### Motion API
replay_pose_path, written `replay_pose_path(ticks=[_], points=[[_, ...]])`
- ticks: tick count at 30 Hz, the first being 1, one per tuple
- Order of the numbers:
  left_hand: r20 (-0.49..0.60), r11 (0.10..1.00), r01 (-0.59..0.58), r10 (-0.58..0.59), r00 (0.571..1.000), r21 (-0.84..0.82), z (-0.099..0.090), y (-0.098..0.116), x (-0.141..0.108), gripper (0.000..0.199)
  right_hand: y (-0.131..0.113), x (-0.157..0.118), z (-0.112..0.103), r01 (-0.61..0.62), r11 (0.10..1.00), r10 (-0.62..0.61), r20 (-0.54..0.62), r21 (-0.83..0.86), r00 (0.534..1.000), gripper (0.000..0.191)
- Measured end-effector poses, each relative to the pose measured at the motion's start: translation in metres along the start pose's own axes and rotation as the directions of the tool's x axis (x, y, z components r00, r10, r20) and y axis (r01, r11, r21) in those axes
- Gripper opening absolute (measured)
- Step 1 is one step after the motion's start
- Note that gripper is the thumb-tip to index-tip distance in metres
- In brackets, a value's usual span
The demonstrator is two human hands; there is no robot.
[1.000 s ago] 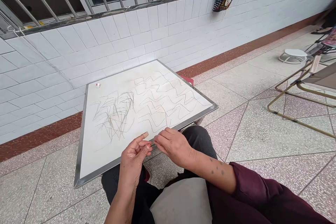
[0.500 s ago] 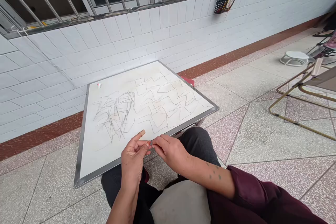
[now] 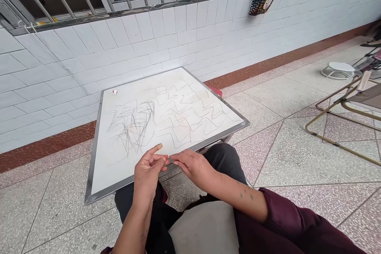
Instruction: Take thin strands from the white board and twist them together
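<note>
Between the fingertips: too small to make out, so nobody could say what is there.
Left grip point(image 3: 149, 164): almost closed, thumb bent against the fingers; one finger, its tip in a tan covering point(image 3: 160, 146), sticks out toward one o'clock — whether anything is pinched cannot be told.
Right grip point(image 3: 193, 165): at the left's three o'clock, fingers nearly straight, thumb beneath across a narrow gap, tips near the left's; its hold cannot be told either.
Tabletop point(image 3: 104, 178): at twelve o'clock from both grips, its near edge partly hidden by them.
Dark lines point(image 3: 190, 135): on the tabletop, zigzagging toward two o'clock, tangled toward nine; strands or marks, hard to tell.
White-and-red item point(image 3: 114, 92): the tabletop's ten o'clock corner, too small to identify.
Cut off by the picture's edge: folding chair point(image 3: 367, 97) at three o'clock, maroon sleeve point(image 3: 285, 214) toward four.
</note>
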State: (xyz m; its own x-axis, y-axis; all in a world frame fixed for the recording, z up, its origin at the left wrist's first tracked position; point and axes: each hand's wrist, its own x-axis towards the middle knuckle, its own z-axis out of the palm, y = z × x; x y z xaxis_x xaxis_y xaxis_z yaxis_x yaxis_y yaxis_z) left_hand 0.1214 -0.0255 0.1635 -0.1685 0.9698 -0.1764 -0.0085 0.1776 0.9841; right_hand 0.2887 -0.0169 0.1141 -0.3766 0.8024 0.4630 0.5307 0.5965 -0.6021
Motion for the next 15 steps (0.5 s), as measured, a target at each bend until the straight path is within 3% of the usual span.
replay_pose_path(ticks=[6,15], points=[[0.038,0.999,0.006,-0.007,0.999,0.044,-0.003,0.004,0.001,0.056,0.003,0.000,-0.004,-0.023,0.998,0.020,0.060,0.056,0.998,0.022],[0.036,0.999,0.007,-0.009,0.999,0.054,0.001,-0.003,0.000,0.054,-0.015,-0.003,0.004,-0.083,0.997,0.083,0.015,0.003,0.996,0.016]])
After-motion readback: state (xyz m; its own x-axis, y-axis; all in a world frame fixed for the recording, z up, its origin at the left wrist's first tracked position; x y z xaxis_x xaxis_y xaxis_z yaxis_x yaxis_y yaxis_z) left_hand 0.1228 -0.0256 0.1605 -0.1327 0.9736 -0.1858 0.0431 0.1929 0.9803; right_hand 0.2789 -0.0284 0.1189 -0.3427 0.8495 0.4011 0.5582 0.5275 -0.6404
